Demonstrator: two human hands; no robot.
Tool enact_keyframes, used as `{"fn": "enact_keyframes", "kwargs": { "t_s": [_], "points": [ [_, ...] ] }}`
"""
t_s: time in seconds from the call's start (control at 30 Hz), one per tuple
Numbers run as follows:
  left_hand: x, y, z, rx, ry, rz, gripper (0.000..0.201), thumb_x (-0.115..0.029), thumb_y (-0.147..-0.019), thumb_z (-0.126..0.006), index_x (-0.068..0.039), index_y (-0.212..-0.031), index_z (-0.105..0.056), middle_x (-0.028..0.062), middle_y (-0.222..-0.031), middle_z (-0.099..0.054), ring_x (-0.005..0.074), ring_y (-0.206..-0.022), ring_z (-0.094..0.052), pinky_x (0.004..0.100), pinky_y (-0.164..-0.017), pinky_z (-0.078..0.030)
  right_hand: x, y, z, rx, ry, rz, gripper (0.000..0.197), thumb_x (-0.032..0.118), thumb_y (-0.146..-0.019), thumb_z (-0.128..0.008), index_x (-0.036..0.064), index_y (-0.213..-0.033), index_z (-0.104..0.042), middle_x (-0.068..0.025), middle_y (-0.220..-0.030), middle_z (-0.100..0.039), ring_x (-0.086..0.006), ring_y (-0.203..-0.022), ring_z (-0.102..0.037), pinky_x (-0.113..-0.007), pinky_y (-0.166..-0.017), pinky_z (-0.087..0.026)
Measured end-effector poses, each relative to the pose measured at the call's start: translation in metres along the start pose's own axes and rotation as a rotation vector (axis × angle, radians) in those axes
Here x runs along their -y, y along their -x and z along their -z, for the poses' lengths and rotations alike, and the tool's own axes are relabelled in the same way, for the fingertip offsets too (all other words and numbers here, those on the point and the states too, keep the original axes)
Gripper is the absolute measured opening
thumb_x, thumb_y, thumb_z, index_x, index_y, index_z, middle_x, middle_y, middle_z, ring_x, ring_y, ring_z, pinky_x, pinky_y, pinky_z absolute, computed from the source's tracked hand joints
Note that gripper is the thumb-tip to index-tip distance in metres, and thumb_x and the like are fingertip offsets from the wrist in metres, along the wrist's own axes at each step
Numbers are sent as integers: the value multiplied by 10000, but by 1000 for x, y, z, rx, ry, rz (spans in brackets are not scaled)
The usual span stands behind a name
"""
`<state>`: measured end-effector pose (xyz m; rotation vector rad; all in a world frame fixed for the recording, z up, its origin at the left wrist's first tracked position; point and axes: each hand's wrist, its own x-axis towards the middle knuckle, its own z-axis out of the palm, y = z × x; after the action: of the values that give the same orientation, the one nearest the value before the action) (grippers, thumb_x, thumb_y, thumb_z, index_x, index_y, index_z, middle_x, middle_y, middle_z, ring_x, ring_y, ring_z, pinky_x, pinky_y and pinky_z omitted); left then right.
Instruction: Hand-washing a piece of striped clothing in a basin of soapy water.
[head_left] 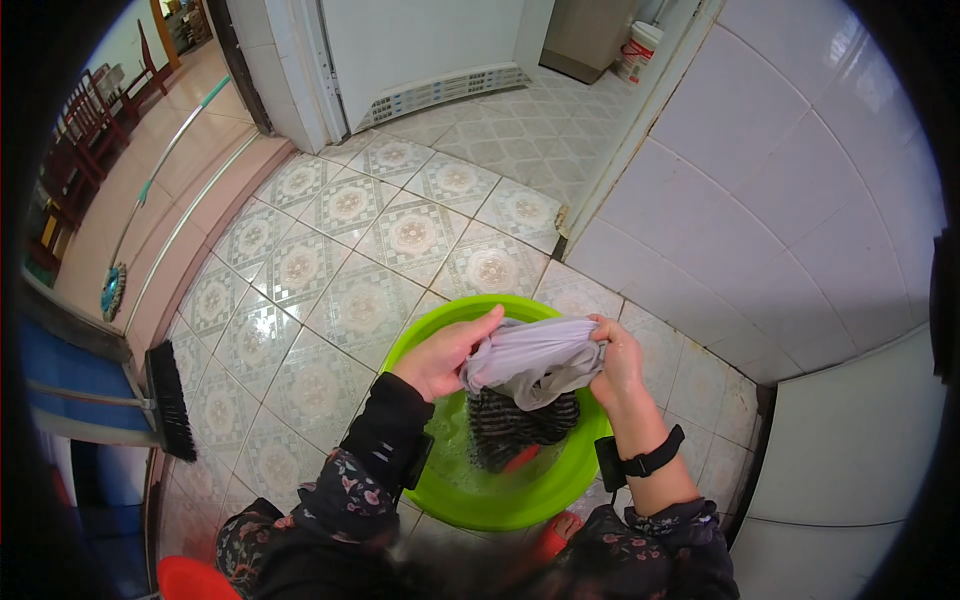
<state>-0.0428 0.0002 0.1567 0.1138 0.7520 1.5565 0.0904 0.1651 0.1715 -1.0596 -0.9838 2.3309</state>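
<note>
A pale lilac-grey cloth garment (535,350) is stretched between my hands over a lime green basin (560,510). My left hand (447,357) grips its left end, thumb pointing up along the fabric. With fingers curled round the bunched right end, my right hand (617,362) holds it near the basin's right rim. Below hangs or lies a dark striped cloth (515,428), partly in the soapy water (450,470). A small red piece (522,459) shows at the striped cloth's lower edge; I cannot tell what it is.
Patterned tiles (360,300) cover the floor around the basin. A broom (172,402) and a long-handled brush (113,290) are at left, by a step. An open white door (425,50) stands ahead. A tiled wall (740,180) and white cabinet (840,440) flank the right.
</note>
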Motion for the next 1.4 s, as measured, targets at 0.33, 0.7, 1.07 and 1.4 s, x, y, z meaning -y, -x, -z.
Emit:
{"fn": "enact_keyframes", "kwargs": {
  "t_s": [0.33,0.7,1.07,1.4],
  "points": [
    [-6,0,37,-786,-1598,-438,139,-75,-699,-512,17,-750,-603,93,-670,-590,153,-637,-547,280,-602,-436,14,-11,17,-54,-59,9,233,50,-649,-447,-12,-867,-497,-84,-825,-498,-230,-782,-493,-344,-747,-431],
    [-24,15,-16,6,-34,-204,353,-138,-872,-464,-42,-1207,-403,58,-997,-549,125,-828,-556,262,-713,-459,-17,-6,9,-101,1190,716,282,114,-697,-561,23,-963,-538,-113,-929,-551,-242,-847,-525,-320,-749,-426],
    [-60,59,-52,-67,-536,-472,409,-68,-855,-467,-17,-1245,-359,65,-964,-563,125,-832,-558,241,-690,-479,0,16,-15,501,509,5,154,125,-800,-511,-8,-812,-587,18,-736,-574,-60,-659,-517,-193,-601,-405],
    [-38,30,-23,-349,-641,-376,191,-95,-831,-513,-9,-1001,-526,-2,-774,-545,55,-627,-499,195,-537,-409,-103,-41,72,342,2100,666,436,246,-649,-626,61,-1037,-550,-145,-823,-608,-308,-814,-583,-380,-722,-473]
  ]
}}
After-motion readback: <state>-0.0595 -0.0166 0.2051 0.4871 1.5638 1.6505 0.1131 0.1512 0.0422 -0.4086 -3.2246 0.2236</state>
